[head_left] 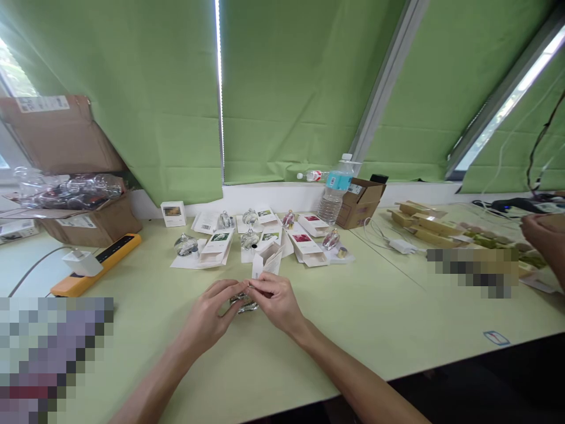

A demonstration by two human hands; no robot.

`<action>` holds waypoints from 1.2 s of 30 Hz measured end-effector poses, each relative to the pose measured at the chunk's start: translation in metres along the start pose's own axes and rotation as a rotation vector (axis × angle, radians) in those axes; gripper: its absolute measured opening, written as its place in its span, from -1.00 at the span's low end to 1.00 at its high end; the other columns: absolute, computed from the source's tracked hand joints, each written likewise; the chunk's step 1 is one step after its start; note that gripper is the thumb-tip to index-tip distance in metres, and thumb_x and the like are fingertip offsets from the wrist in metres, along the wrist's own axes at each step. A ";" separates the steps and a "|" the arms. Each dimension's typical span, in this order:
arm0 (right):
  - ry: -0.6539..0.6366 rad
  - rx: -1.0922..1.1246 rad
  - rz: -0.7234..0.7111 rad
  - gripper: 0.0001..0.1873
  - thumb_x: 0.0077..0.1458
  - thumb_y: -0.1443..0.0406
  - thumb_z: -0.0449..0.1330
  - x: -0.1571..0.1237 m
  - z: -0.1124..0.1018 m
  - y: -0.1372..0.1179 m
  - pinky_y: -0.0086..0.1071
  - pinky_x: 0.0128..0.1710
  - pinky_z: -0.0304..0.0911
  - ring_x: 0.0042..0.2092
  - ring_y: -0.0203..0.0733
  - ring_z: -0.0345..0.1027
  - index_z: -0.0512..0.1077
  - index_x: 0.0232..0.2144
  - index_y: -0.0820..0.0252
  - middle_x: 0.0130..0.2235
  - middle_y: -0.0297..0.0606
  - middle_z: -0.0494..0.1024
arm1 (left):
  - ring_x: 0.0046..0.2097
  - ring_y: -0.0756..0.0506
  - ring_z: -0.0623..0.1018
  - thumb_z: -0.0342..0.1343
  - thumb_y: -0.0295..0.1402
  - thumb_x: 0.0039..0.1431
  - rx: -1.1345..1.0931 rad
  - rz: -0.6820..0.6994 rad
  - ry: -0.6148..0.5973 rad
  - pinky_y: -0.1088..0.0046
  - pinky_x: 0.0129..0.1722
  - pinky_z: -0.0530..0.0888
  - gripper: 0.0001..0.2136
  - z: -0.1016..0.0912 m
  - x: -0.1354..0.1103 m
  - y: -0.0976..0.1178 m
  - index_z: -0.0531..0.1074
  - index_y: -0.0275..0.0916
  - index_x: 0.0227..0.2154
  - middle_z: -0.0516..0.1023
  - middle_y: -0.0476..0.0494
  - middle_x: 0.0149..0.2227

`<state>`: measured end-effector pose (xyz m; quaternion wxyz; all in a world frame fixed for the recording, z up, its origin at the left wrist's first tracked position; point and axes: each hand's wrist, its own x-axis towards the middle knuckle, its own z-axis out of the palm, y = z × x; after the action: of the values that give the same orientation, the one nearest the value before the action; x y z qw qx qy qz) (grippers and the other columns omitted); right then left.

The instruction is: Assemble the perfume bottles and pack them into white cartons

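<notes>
**Left hand (205, 315) and right hand (276, 300) pinched over a glass bottle (243, 307)**

Both grips pressed together, fingertips meeting just above the glass bottle, with whatever sits between them hidden by the fingers. Glass bottle low near the front of the tabletop (353, 330), partly under the hands; resting or lifted, impossible to tell. Just beyond the glass bottle, a white carton (267, 260), upright with a flap standing open, its lower end near the right hand's fingertips, contact unclear.

Farther beyond the glass bottle, a row of more glass bottles (249, 217) with gold-coloured caps, set among white leaflets (207, 222) and flat white boxes (306, 227) printed with flower pictures. Past that row, a water bottle (333, 188) beside a small cardboard box (359, 203). Well left of the glass bottle, a yellow power strip (97, 265) and a large cardboard box (88, 229). Well right of it, tan boxes (419, 221) and another person's hand (545, 235) at the edge of view.

Step in hand, by judgement: close fingertip work on this single bottle, with the carton within easy reach. Next move, by judgement: a steady hold on the slick glass, with the bottle's top brought clear of the fingers for a proper look.
</notes>
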<state>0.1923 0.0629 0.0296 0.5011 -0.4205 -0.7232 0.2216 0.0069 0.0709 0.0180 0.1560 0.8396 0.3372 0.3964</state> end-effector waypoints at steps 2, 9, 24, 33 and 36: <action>0.006 -0.017 -0.014 -0.76 0.15 0.26 0.15 0.000 0.000 0.000 -0.42 -0.51 0.01 -0.48 -0.32 0.11 0.59 -0.42 0.20 -0.55 -0.36 0.24 | -0.03 -0.06 0.48 0.03 -0.38 0.25 0.000 0.009 0.000 0.36 -0.05 0.48 -0.70 0.000 0.000 0.000 0.35 -0.02 0.03 0.47 -0.08 -0.04; -0.017 0.090 0.065 -0.77 0.13 0.22 0.17 0.001 0.000 0.000 -0.44 -0.51 0.06 -0.47 -0.32 0.16 0.61 -0.36 0.18 -0.53 -0.35 0.28 | -0.01 -0.07 0.48 0.02 -0.38 0.25 0.013 0.016 0.005 0.36 -0.06 0.48 -0.70 -0.001 0.001 0.003 0.35 -0.02 0.03 0.49 -0.07 -0.05; -0.027 0.110 0.075 -0.73 0.13 0.16 0.17 0.002 -0.001 0.000 -0.44 -0.48 0.11 -0.45 -0.30 0.20 0.62 -0.31 0.16 -0.52 -0.33 0.34 | -0.03 -0.08 0.50 0.01 -0.38 0.25 0.016 0.000 -0.001 0.36 -0.07 0.50 -0.71 -0.003 0.003 0.006 0.38 -0.05 0.01 0.50 -0.09 -0.06; -0.039 0.079 0.070 -0.71 0.11 0.14 0.19 0.004 -0.002 -0.001 -0.44 -0.51 0.08 -0.49 -0.33 0.13 0.59 -0.27 0.19 -0.51 -0.33 0.35 | -0.06 -0.09 0.51 0.01 -0.35 0.26 0.040 -0.016 -0.006 0.35 -0.11 0.51 -0.72 -0.004 0.003 0.008 0.37 -0.05 0.01 0.50 -0.11 -0.07; -0.024 0.106 0.091 -0.69 0.08 0.15 0.22 0.005 -0.002 -0.002 -0.45 -0.53 0.09 -0.50 -0.34 0.12 0.55 -0.19 0.19 -0.47 -0.33 0.35 | -0.07 -0.10 0.52 0.00 -0.34 0.26 0.051 -0.013 0.003 0.34 -0.13 0.52 -0.72 -0.005 0.004 0.010 0.37 -0.04 0.01 0.51 -0.12 -0.07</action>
<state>0.1929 0.0651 0.0348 0.5033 -0.4233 -0.6965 0.2870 0.0093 0.0664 0.0283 0.1365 0.8404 0.3529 0.3880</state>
